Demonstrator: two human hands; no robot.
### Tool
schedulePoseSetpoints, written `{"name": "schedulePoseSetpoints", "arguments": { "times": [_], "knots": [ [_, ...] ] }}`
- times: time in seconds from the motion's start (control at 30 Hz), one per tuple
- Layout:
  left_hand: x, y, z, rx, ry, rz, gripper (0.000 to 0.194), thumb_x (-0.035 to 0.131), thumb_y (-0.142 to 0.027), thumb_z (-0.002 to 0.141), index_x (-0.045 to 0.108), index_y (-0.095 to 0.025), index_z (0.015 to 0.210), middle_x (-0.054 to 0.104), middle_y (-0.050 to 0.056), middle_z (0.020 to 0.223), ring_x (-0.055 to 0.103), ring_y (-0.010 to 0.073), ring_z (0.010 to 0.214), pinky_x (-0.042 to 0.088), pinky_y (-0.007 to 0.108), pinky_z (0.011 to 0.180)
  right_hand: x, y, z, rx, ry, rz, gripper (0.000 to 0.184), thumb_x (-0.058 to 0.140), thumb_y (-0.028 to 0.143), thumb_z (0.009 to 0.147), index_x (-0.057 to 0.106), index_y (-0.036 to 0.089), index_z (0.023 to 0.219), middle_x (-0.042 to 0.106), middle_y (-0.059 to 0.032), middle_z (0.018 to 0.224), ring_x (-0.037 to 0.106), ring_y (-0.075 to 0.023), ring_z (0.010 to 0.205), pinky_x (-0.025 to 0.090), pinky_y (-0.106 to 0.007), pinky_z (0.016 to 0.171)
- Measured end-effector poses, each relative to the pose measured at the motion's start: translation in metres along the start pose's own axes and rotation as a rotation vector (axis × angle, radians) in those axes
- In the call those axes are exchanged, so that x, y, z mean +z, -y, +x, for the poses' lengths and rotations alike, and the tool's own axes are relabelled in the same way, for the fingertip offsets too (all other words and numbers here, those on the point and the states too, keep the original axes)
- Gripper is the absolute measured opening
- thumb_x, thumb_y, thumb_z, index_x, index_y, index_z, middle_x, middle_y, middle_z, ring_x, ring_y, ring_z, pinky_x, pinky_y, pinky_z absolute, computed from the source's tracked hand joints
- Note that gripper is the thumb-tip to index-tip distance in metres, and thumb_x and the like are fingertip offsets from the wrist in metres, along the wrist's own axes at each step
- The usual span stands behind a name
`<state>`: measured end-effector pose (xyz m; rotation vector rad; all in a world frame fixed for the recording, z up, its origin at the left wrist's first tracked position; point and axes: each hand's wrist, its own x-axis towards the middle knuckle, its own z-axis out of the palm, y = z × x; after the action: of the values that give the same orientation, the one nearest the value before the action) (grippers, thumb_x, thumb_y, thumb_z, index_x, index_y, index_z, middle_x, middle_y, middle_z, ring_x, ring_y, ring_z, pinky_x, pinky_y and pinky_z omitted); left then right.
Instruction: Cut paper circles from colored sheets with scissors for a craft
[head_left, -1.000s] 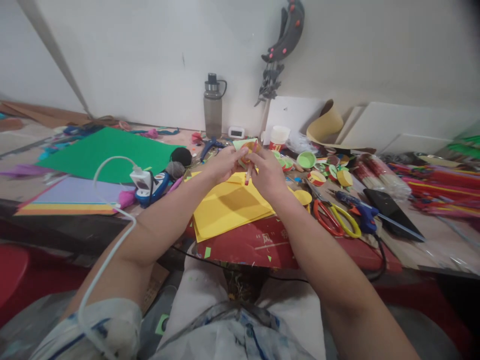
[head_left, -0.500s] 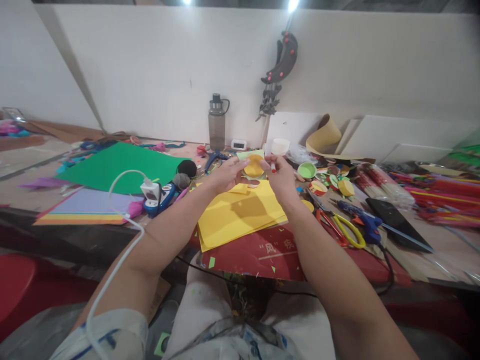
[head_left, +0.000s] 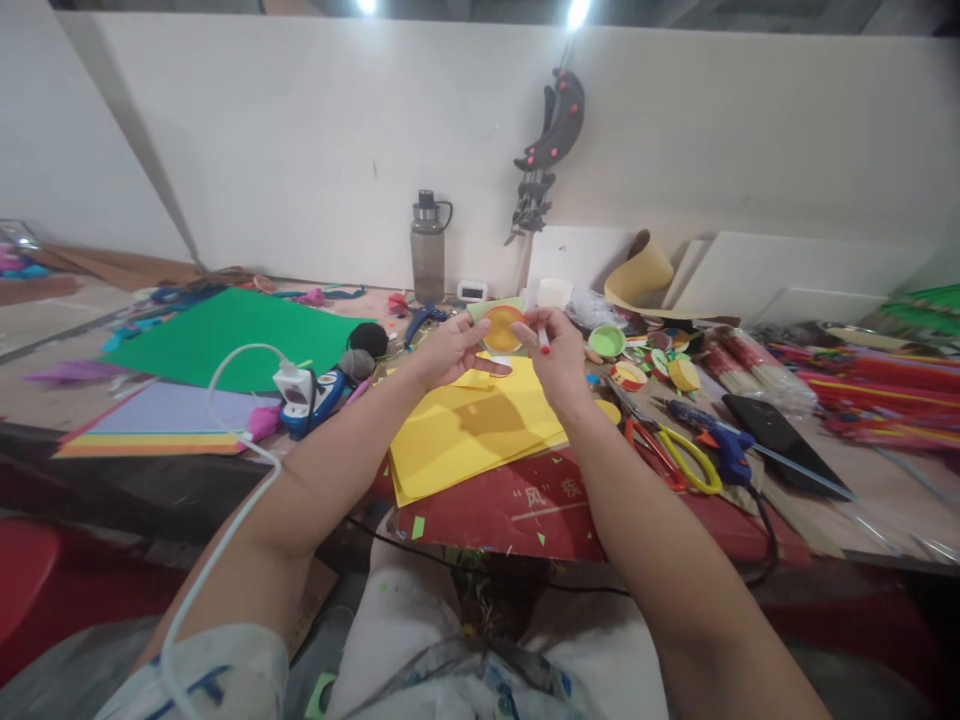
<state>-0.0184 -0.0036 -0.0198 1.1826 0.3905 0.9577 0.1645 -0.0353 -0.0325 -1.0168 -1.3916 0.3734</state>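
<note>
Between my two hands, above the table, is a round yellow disc (head_left: 502,328) with an orange-looking rim. Fingers of my left hand (head_left: 454,350) pinch its left edge. My right hand (head_left: 559,350) grips its right edge and also has a white marker (head_left: 543,338) with a red end in its fingers. A pale green piece (head_left: 501,305) shows behind the disc; whether it is attached is unclear. Beneath the hands lie yellow sheets (head_left: 465,440) on a red board (head_left: 495,525).
Scissors with yellow handles (head_left: 694,465), a blue glue gun (head_left: 731,450) and a black phone (head_left: 784,445) lie at right. Paper rings and a green cup (head_left: 606,341) stand behind them. A bottle (head_left: 427,255) is at the back. A white cable (head_left: 217,540) crosses my left arm.
The disc has tilted slightly between my fingers, its rim now showing more orange. The marker's red end points a little lower. The whole view has shifted slightly.
</note>
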Motion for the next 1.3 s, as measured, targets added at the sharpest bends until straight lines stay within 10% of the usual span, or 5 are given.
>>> {"name": "schedulePoseSetpoints", "arguments": {
  "times": [0.87,1.3],
  "knots": [
    [0.003,0.001,0.003,-0.002,-0.079,-0.019,0.023,0.070,-0.031,0.099,0.076,-0.012,0.111,0.083,0.013,0.107,0.081,0.0226,0.096,0.068,0.041,0.093,0.008,0.006,0.001,0.070,-0.001,0.016,0.044,0.079,0.059,0.082,0.056,0.023,0.090,0.052,0.0039,0.074,0.046,-0.0146,0.070,0.042,-0.030,0.068],
    [0.011,0.005,0.002,0.027,-0.121,0.047,0.038,0.090,-0.040,0.085,0.076,-0.013,0.108,0.082,0.012,0.109,0.080,0.0220,0.101,0.068,0.039,0.094,0.008,0.005,-0.001,0.074,-0.014,0.023,0.053,0.079,0.069,0.079,0.055,0.023,0.091,0.052,0.0043,0.074,0.045,-0.0144,0.068,0.043,-0.031,0.068]
  ]
}}
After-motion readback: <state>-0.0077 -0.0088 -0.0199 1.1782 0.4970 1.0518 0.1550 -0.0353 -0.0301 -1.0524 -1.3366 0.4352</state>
